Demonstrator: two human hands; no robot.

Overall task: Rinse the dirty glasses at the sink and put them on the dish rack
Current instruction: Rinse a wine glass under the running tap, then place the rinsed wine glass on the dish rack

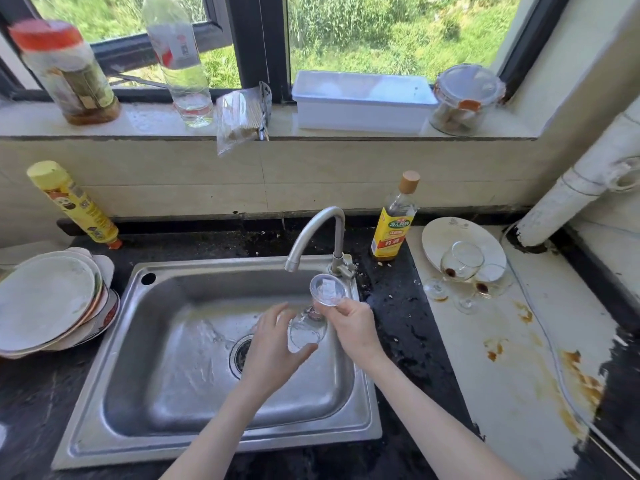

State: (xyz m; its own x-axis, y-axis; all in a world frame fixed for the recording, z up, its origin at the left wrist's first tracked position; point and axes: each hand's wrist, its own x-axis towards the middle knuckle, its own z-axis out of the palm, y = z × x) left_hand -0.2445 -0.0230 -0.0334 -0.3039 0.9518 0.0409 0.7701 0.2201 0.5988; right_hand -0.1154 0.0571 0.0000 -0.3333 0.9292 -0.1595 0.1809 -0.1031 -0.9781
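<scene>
Now the rinsing step is on: the left hand [273, 344] cups the bowl of the upside-down glass [308, 332] and the right hand [353, 327] pinches its stem over the sink [194, 445], near its back right corner, and next I think it must go to a dish rack, which I cannot see.

Plates [45, 303] stacked left of the sink [214, 441]; dirty glasses [462, 263] lie right, near the bottle [393, 226].

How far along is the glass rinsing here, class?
Done: nothing visibly; no dish rack shows. In hand: both the left hand and right hand hold one stemmed glass, foot up, over the sink. Left: two stained glasses lying on the right counter.
</scene>
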